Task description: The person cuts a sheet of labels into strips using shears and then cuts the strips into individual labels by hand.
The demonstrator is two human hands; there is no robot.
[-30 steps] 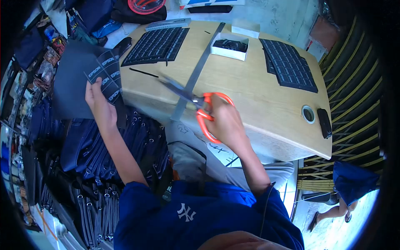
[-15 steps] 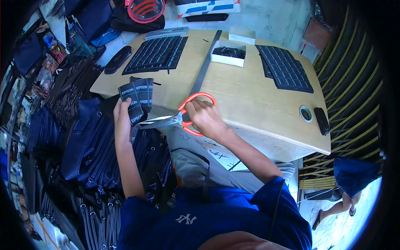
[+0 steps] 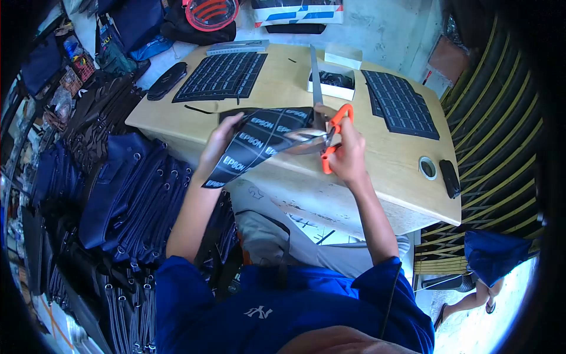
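Observation:
My left hand (image 3: 223,137) grips the left end of a black sheet printed EPSON (image 3: 254,139), which bends down in front of it above the table's front edge. Orange-handled scissors (image 3: 330,137) are in my right hand (image 3: 349,151), fingers wrapped round the handles. Their blades point left and lie against the right part of the sheet; whether they are parted is hard to tell. A metal ruler (image 3: 316,76) stretches away behind the sheet's right end, its near end close to my right hand.
Printed black sheets (image 3: 221,76) lie at the table's back left, others (image 3: 405,106) at the right. Near them are a white box (image 3: 331,89), a tape roll (image 3: 427,167) and a black case (image 3: 449,179). Dark blue bags (image 3: 121,194) hang at left. A person's leg (image 3: 469,300) shows lower right.
The scissors and my right hand have moved right and slightly up. My left hand has also shifted right and up, and the printed sheet now spreads wide between both hands.

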